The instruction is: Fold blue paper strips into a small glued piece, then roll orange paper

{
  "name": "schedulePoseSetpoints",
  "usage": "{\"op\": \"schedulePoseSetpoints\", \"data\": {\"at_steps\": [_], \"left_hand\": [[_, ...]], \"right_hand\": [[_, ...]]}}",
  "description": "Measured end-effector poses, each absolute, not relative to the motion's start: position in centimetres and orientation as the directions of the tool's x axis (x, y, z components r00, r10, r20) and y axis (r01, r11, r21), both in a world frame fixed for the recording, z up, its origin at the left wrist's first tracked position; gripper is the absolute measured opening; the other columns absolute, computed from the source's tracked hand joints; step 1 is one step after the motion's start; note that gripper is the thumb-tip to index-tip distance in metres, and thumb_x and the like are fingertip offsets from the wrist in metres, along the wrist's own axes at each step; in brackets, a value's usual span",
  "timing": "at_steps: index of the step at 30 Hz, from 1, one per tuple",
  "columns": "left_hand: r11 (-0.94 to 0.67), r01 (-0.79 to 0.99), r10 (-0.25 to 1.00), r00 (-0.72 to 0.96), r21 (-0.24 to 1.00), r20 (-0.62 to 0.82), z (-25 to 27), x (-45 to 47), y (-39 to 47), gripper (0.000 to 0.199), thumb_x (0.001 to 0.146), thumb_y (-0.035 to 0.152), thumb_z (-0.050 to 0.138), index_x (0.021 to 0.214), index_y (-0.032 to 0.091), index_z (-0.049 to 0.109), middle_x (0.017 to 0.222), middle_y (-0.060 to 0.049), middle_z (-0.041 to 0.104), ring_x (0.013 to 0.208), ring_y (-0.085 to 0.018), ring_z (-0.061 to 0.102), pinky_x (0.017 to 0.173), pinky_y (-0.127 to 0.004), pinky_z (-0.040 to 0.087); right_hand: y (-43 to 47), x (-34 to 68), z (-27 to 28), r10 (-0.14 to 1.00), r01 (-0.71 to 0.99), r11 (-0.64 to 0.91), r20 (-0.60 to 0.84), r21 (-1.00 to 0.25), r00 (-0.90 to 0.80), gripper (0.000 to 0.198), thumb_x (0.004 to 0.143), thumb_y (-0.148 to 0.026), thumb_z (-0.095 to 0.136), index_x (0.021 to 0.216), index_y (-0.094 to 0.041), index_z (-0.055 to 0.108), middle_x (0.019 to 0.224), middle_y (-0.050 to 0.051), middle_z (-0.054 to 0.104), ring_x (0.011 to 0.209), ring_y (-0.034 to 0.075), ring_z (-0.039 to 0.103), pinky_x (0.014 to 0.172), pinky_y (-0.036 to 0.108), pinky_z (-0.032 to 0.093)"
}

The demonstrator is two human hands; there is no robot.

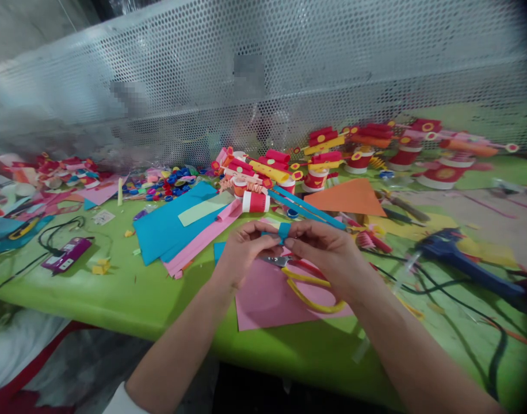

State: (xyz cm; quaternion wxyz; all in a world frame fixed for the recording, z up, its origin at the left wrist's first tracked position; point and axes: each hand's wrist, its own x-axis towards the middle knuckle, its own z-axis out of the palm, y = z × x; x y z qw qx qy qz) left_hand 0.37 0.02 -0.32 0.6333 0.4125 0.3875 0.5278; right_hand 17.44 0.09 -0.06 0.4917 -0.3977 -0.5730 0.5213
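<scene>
My left hand [249, 251] and my right hand [326, 253] meet near the middle of the table, fingertips pinched on a small blue strip [283, 231] that looks like paper or foam sheet. Below them lies a pair of scissors with yellow-and-red handles [309, 296], its blades partly under my fingers. The scissors rest on a pink sheet [263, 305]. Just beyond my hands, a red-and-white paper cup [255, 202] lies on its side. How the strip is folded is hidden by my fingers.
On the green table [112, 299] lie blue sheets [160, 224], an orange sheet [350, 196] and a purple power strip [67, 256]. A blue glue gun [470, 261] with cables is at right. Several decorated cups [315, 179] stand before a perforated metal screen [194, 86].
</scene>
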Motion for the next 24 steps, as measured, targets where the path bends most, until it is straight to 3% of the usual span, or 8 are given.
{"op": "schedulePoseSetpoints", "data": {"at_steps": [11, 19, 24], "left_hand": [[0.122, -0.381, 0.988, 0.139, 0.916, -0.074, -0.46, 0.4, 0.05, 0.016, 0.071, 0.021, 0.081, 0.086, 0.016, 0.076, 0.074, -0.001, 0.073, 0.061, -0.012, 0.071, 0.072, -0.029, 0.061], [0.114, -0.405, 0.986, 0.155, 0.907, -0.054, -0.86, 0.24, 0.22, 0.018, 0.074, 0.028, 0.083, 0.088, 0.018, 0.078, 0.074, -0.002, 0.073, 0.069, -0.014, 0.071, 0.074, -0.029, 0.061], [0.029, -0.33, 0.994, 0.107, 0.944, 0.006, -0.78, 0.41, 0.07, 0.024, 0.068, 0.028, 0.087, 0.087, 0.017, 0.078, 0.076, -0.001, 0.073, 0.068, -0.011, 0.067, 0.072, -0.027, 0.059]], "right_hand": [[0.12, 17.6, 0.11, 0.962, 0.081, 0.207, 0.188, -0.975, -0.2, 0.019, 0.079, -0.027, 0.071, 0.096, -0.022, 0.076, 0.074, 0.0, 0.067, 0.062, 0.015, 0.058, 0.059, 0.03, 0.051], [0.06, 17.71, 0.39, 0.952, 0.116, 0.269, 0.246, -0.956, -0.181, 0.019, 0.081, -0.027, 0.068, 0.096, -0.022, 0.079, 0.085, 0.005, 0.072, 0.066, 0.017, 0.061, 0.063, 0.034, 0.056], [0.23, 17.81, 0.03, 0.927, 0.147, 0.356, 0.33, -0.923, -0.176, 0.016, 0.081, -0.023, 0.068, 0.092, -0.023, 0.08, 0.084, 0.005, 0.073, 0.071, 0.017, 0.062, 0.063, 0.031, 0.053]]}}
